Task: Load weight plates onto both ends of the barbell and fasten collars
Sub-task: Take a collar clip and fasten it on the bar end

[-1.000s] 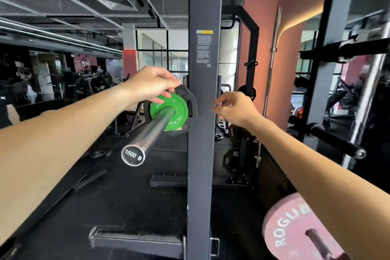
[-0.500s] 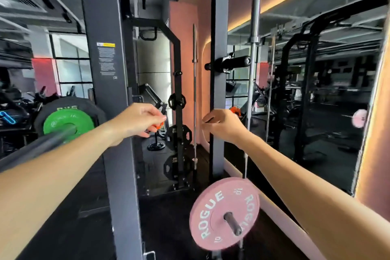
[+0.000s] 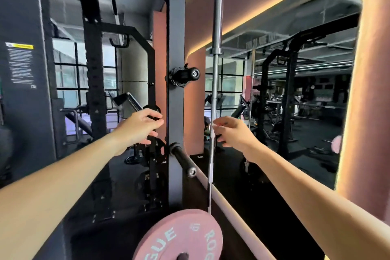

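Observation:
Both my arms stretch forward at chest height. My left hand (image 3: pixel 140 127) hovers with half-curled fingers just left of the dark rack upright (image 3: pixel 176 112), holding nothing. My right hand (image 3: pixel 231 132) is loosely curled and empty, its fingertips beside a steel barbell (image 3: pixel 215 82) that stands upright. Above and between the hands, a black peg (image 3: pixel 185 75) sticks out of the upright with what look like black collars on it. A pink ROGUE plate (image 3: pixel 168 238) hangs on a low peg at the bottom. The barbell with the green plate is out of view.
A second bare peg (image 3: pixel 183 159) juts from the upright below my hands. Small black plates (image 3: pixel 155 152) hang on a storage post behind the upright. A large lit-edged mirror (image 3: pixel 295 101) fills the right wall. Another rack post with a warning label (image 3: pixel 21 65) stands at left.
My view has swung right, away from the barbell with the green plate, which has left the frame. Both hands moved with it and now hover by the rack's pegs and the upright bar.

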### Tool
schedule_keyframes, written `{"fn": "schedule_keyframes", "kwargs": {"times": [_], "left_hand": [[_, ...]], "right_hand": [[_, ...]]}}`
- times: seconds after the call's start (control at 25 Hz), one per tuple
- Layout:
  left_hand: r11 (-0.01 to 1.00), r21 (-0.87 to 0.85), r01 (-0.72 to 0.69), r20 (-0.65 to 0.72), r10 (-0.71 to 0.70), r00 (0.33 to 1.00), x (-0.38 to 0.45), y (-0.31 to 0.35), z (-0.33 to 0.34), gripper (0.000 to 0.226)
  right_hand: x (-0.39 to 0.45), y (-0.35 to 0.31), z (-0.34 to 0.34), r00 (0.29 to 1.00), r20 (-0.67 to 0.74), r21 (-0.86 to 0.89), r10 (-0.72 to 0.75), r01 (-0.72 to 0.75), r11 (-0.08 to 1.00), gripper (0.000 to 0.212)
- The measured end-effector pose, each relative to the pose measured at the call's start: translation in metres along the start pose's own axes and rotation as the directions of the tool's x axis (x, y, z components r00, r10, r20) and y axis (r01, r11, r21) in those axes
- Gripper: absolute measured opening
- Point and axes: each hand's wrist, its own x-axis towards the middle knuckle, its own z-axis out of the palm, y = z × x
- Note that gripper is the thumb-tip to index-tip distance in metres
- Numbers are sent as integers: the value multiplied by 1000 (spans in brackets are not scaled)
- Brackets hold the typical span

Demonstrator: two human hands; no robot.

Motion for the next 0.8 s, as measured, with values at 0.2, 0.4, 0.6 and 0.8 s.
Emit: {"fn": "schedule_keyframes", "kwargs": {"times": [0.2, 0.4, 0.6, 0.8], "left_hand": [[998, -62, -21, -106, 15, 994, 65, -4, 8, 27], [990, -118, -81, -178, 59, 982, 146, -4, 6, 30], [982, -131, -133, -191, 106, 976, 245, 0, 4, 40], [972, -166, -169, -143, 145, 979, 310, 5, 12, 41]], "right_hand": [[70, 5, 11, 990, 64, 280, 125, -138, 950, 29], [149, 2, 33, 984, 129, 468, 125, -171, 867, 45], [243, -6, 54, 983, 153, 520, 99, -165, 838, 54], [307, -19, 75, 985, 173, 574, 13, -112, 811, 52]]}}
